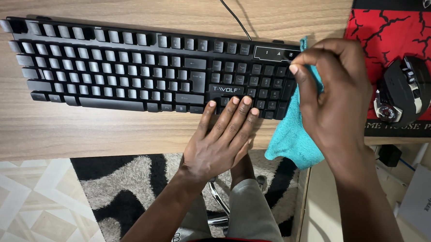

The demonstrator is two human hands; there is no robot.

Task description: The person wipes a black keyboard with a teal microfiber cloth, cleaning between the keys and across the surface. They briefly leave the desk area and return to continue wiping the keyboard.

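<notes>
While the left hand point(222, 138) lies flat and empty on the black keyboard point(145, 67), the right hand point(333, 94) pinches the soft, light teal cloth point(292, 136) at the keyboard's right end, best gripped by a bunched fold.

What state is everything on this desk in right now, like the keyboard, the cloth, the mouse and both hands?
Keyboard: flat on the wooden desk, cable attached at its back edge, key lights off.
Cloth: teal, bunched, pinched at the keyboard's right end, hanging over the desk edge.
Left hand: open, fingers flat on the keyboard's front edge.
Right hand: closed, gripping the cloth.
Mouse: untouched, resting on the red and black pad.
</notes>
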